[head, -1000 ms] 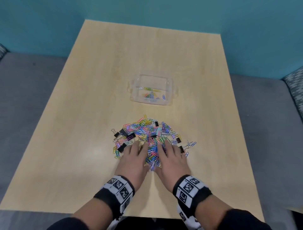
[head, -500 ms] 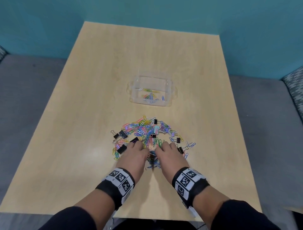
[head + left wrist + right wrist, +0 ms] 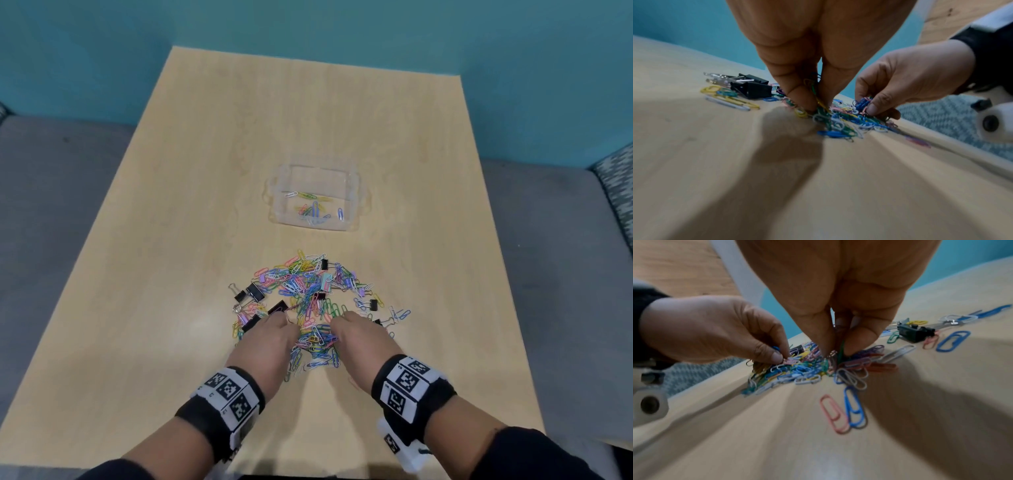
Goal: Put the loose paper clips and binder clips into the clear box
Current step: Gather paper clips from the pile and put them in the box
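A heap of coloured paper clips (image 3: 308, 291) lies on the tan table, with black binder clips (image 3: 255, 291) mixed in along its left and right edges. Beyond the heap stands the clear box (image 3: 356, 195), which holds a few paper clips. My left hand (image 3: 284, 322) and right hand (image 3: 339, 320) are at the near edge of the heap, fingers curled down. In the left wrist view my left hand (image 3: 816, 104) pinches a bunch of paper clips off the table. In the right wrist view my right hand (image 3: 838, 350) pinches another bunch. More clips lie bunched between the two hands.
A few stray paper clips (image 3: 400, 313) lie to the right of the heap, and a pink and a blue clip (image 3: 846, 412) lie near my right wrist. Grey cushions flank the table and a teal wall stands behind. The near table edge is close under my forearms.
Both hands lay flat on the heap with fingers spread; they have drawn back toward me, curled their fingers and gathered clips, raking some into a bunch between them.
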Tool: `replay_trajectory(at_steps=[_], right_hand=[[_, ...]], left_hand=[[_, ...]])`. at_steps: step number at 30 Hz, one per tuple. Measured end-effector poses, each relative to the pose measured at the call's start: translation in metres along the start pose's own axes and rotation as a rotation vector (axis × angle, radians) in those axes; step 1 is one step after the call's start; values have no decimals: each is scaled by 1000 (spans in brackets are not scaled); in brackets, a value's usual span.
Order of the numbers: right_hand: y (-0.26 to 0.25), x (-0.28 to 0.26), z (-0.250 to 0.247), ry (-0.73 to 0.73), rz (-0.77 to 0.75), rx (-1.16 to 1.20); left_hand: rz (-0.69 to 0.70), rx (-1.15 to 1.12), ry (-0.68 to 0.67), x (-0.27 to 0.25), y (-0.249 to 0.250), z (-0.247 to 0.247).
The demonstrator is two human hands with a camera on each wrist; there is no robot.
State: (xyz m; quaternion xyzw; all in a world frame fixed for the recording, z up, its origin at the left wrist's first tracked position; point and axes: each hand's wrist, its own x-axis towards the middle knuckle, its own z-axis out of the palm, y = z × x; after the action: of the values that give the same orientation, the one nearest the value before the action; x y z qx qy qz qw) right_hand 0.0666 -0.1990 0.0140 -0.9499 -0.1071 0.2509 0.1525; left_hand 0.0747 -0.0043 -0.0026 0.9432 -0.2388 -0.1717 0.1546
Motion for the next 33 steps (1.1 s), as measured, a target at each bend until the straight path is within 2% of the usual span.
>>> replay_trajectory(at_steps=[3,6,10,12,14,16,21,25,28,30,33], right_hand=[[4,0,-4,-51,14,34],[9,-3,-15,-101,-8,93],[13,4,-48,-184,-1,272],[14,14,-67,-168,25,374],[16,31,-88,-109,71,477],[18,56,-110,-25,97,510],[22,132,-151,181,124,345],[24,159,-165,169,183,285],[28,136,-167,209,180,243],[30,106,-155,246,142,251],[31,52,-113,162,76,259]], left_hand=[[-129,-153,48,-1,-3,-4],[-258,-367,-13,-1,-7,-13],[-464,-908,-67,7,-9,-37],[-519,-1058,-45,19,-7,-54],[-541,-1107,-6,40,-7,-72],[-541,-1109,61,72,-12,-89],[-506,-1036,271,157,-22,-126],[-473,-1002,272,189,-19,-141],[-437,-869,248,175,-28,-139],[-393,-760,257,146,-29,-132],[-306,-559,146,80,-17,-106]])
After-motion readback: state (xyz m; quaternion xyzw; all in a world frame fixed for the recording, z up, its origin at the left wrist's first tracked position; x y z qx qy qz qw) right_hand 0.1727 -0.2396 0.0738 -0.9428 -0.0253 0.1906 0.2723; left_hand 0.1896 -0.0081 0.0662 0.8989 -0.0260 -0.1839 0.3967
